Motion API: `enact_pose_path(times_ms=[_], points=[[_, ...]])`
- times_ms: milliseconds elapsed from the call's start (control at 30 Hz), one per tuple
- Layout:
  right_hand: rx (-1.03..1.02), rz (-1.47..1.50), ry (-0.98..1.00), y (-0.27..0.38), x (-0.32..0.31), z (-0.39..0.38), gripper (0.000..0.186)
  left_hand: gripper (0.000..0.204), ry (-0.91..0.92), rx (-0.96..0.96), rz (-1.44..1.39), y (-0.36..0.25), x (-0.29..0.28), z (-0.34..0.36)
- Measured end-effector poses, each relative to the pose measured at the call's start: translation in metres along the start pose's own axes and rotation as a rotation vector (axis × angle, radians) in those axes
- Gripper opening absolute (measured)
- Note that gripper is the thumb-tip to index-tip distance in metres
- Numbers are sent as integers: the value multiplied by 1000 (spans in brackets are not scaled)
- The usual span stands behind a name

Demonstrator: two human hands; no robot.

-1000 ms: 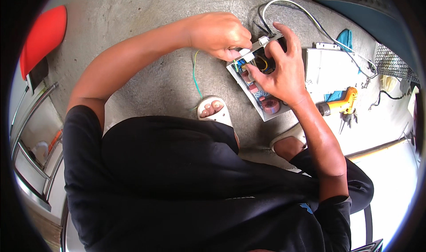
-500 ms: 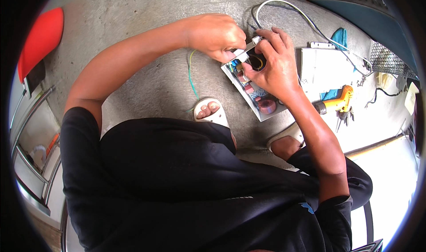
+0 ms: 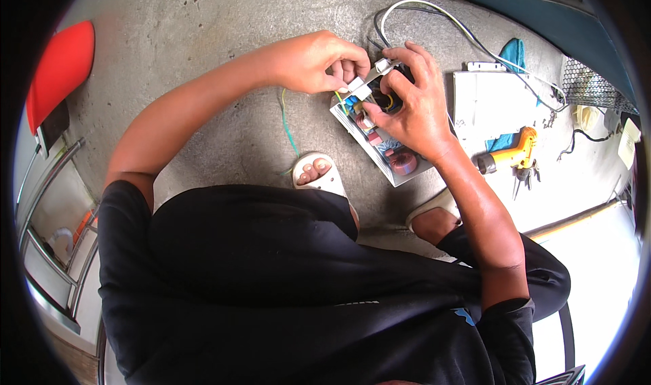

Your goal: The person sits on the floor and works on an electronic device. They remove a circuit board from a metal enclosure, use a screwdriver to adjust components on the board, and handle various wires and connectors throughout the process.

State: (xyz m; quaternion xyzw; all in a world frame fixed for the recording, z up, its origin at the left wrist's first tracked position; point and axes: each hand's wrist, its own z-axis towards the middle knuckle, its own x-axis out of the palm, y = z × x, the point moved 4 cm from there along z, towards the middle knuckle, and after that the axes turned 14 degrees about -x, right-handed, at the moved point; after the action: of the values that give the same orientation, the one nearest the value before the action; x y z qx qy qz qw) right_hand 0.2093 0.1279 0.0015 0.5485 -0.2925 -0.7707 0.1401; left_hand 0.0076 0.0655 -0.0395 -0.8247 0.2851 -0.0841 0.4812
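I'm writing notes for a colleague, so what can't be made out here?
All in the head view:
- Part of the open metal case's inside: covered by the right hand.
- Whether the left hand grips the white block: contact too small.
- Blue cloth's full extent: hidden by the white panel.
- Red object's left side: cut off by the fisheye rim.

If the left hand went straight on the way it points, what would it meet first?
Likely the white block on the open metal case, close by the left hand; exact depth is unclear.
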Motion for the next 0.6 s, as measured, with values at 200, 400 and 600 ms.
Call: enact_pose_path(times_ms=[200, 400, 600], points=[[-25, 3, -38, 0, 1, -4, 34, 37, 73, 64, 65, -1, -2, 8], [-99, 12, -53, 0, 1, -5, 22, 41, 25, 237, 128, -1, 0, 6], [-54, -35, -12, 1, 5, -6, 20, 39, -10, 144, 92, -5, 1, 0]])
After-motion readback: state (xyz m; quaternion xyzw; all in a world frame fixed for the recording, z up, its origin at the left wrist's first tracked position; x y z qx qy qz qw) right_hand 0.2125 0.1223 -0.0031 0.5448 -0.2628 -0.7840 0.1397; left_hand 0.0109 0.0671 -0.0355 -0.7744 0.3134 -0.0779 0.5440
